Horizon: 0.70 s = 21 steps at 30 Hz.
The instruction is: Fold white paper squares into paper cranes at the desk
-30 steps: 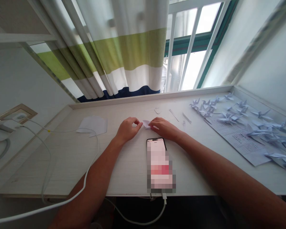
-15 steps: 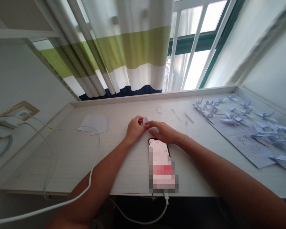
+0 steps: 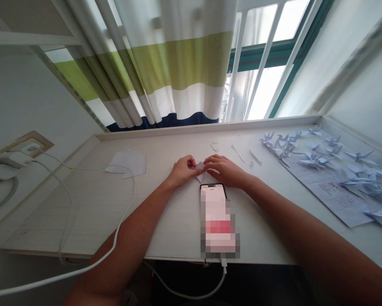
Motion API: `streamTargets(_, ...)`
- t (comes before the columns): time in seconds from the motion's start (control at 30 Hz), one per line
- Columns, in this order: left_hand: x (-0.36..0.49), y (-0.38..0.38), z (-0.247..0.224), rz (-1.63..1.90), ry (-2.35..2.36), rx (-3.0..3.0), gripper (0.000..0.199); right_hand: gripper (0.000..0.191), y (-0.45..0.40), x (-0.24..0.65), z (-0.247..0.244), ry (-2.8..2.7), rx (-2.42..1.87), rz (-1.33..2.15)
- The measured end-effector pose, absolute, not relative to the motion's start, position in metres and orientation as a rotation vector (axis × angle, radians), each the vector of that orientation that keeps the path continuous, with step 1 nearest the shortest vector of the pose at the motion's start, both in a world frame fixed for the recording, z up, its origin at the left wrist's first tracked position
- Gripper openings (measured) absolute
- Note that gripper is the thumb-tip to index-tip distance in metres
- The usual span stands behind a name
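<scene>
A small folded piece of white paper (image 3: pixel 200 177) is between my hands, just beyond the top of the phone. My left hand (image 3: pixel 183 171) is closed, its thumb and curled fingers pinching the paper's left side. From the right, my right hand (image 3: pixel 225 171) has its fingertips and thumb on the paper's other edge. Part of the paper is hidden by the fingers. Right below them lies a phone (image 3: pixel 215 208) with its screen lit and partly blurred out.
Folded paper cranes (image 3: pixel 315 160) cover the right side, some on a printed sheet (image 3: pixel 334 197). White paper sheets (image 3: pixel 130 163) lie at left. Paper scraps (image 3: pixel 255 157) are scattered behind my right hand. A white cable (image 3: pixel 134 187) loops over the desk (image 3: pixel 92 212) and my left forearm.
My right hand's fingers have shifted off the top of the paper toward its right side, and more of the paper shows. The view has moved slightly.
</scene>
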<state>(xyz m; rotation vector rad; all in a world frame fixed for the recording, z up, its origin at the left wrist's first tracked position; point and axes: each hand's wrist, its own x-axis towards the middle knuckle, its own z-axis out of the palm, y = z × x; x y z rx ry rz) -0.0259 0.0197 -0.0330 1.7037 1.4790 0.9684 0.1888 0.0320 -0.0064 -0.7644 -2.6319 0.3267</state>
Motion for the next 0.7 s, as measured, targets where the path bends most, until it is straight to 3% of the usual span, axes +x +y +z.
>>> streamTargets(0.17,-0.03,0.015,-0.025,0.994,1.647,1.889,0.024,0.022,0.028,0.186,-0.004,-2.687,-0.777,0.264)
streamTargets(0.4,-0.035,0.013,-0.023,0.891,1.328,1.881,0.023,0.022,0.025,0.187,0.002,-2.689,-0.771,0.206)
streamTargets(0.7,-0.031,0.003,-0.009,0.898,1.309,2.26,0.008,0.024,0.027,0.19,-0.001,-2.687,-0.782,0.276)
